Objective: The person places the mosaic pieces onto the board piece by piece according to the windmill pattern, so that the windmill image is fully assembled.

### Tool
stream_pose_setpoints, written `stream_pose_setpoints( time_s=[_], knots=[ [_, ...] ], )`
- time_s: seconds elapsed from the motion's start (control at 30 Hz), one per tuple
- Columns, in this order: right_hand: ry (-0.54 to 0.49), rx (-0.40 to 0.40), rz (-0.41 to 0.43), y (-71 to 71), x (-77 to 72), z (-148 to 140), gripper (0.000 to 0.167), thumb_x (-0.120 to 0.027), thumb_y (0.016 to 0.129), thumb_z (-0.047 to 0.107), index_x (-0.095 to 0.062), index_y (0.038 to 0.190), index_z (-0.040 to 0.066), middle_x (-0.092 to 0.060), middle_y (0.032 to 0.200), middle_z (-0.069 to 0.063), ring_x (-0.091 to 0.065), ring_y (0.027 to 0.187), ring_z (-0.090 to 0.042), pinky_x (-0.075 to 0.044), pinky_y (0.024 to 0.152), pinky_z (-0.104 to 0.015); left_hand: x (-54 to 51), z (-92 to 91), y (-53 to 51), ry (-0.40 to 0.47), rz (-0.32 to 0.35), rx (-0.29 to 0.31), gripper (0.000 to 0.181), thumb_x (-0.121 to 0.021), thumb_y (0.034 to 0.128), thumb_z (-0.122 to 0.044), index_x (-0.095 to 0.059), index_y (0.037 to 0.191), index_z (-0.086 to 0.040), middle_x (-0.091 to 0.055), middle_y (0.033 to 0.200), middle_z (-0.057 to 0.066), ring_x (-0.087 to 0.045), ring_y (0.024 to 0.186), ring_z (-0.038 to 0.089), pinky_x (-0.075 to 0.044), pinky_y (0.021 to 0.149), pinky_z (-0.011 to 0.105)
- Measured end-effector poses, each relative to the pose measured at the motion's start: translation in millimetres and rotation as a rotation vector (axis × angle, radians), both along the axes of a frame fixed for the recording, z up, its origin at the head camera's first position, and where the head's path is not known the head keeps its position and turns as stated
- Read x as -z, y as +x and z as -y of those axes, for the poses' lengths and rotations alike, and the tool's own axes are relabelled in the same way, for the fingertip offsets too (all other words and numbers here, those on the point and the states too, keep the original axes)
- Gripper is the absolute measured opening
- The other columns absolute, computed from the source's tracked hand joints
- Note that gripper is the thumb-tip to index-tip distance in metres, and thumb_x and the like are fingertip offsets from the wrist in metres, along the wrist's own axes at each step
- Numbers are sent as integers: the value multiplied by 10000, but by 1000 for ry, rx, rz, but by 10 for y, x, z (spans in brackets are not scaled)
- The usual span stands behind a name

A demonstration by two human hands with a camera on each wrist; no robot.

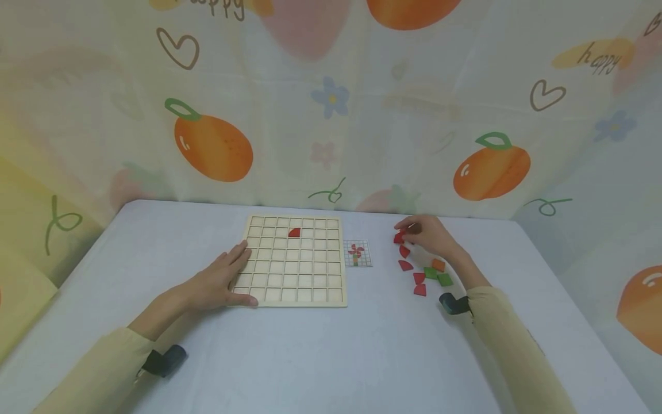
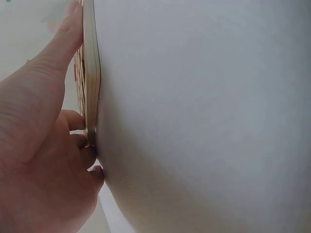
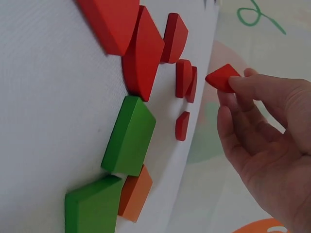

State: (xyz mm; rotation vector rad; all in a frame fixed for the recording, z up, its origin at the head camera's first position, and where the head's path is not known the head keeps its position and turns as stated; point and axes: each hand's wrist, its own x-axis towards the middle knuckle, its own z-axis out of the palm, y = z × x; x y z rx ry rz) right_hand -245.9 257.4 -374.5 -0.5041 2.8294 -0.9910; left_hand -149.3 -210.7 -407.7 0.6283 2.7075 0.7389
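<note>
My left hand (image 1: pixel 214 283) rests at the lower left corner of a wooden grid board (image 1: pixel 343 259), fingers along its left side and thumb by the near edge. In the left wrist view the thumb and fingertips touch the board's edge (image 2: pixel 91 73). One red quarter-circle piece (image 1: pixel 295 233) lies in a cell near the board's top. My right hand (image 1: pixel 431 236) pinches another red quarter-circle piece (image 3: pixel 224 77) between thumb and fingers, raised off the table. Near it lie several more red pieces (image 3: pixel 143 58), two green pieces (image 3: pixel 129 136) and an orange piece (image 3: pixel 135 194).
A small pattern card (image 1: pixel 364 254) with a red flower on a grid lies against the board's right side. White cloth covers the table (image 1: pixel 331 356). A fruit-printed curtain (image 1: pixel 289 103) hangs behind it.
</note>
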Motion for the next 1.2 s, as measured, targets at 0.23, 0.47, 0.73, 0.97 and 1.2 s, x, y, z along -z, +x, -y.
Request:
stream_pose_setpoints(
  time_s=[0.23,0.47,0.73,0.97,1.2],
  knots=[
    [7,-27,-7,-27,-7,81,245,-655,917,16,-692,1157,-12,-692,1075,-147,-634,981,-309,-583,804,-377,-8,3,10,9,3,-4,1217,-743,734,-637,-157,1527,76,-34,1620,231,-66,1477,422,-88,1186,572],
    [5,-40,0,-58,-5,165,247,-659,911,7,-693,1156,-6,-688,1103,-142,-634,1031,-313,-577,843,-402,-5,-5,15,7,-1,-5,1210,-744,737,-632,-162,1525,78,-40,1619,234,-71,1472,433,-91,1183,577],
    [-13,-49,35,-95,-9,305,287,-671,887,-22,-683,1173,-5,-658,1122,-145,-630,993,-305,-591,818,-365,-14,-5,19,2,-4,-5,1210,-743,736,-634,-165,1525,79,-44,1617,236,-76,1471,437,-93,1181,582],
    [-21,-83,8,-139,-4,446,265,-674,882,-38,-690,1146,-33,-681,1108,-159,-632,991,-303,-564,884,-403,-18,1,22,6,4,-7,1204,-740,741,-633,-159,1531,67,-37,1622,223,-73,1471,437,-94,1176,592],
    [-22,-109,-25,-172,0,635,237,-690,882,-22,-701,1118,-30,-690,1063,-146,-637,961,-288,-555,883,-390,-20,-1,21,14,8,-5,1200,-746,744,-621,-159,1528,72,-34,1621,228,-65,1474,429,-89,1178,590]
  ],
)
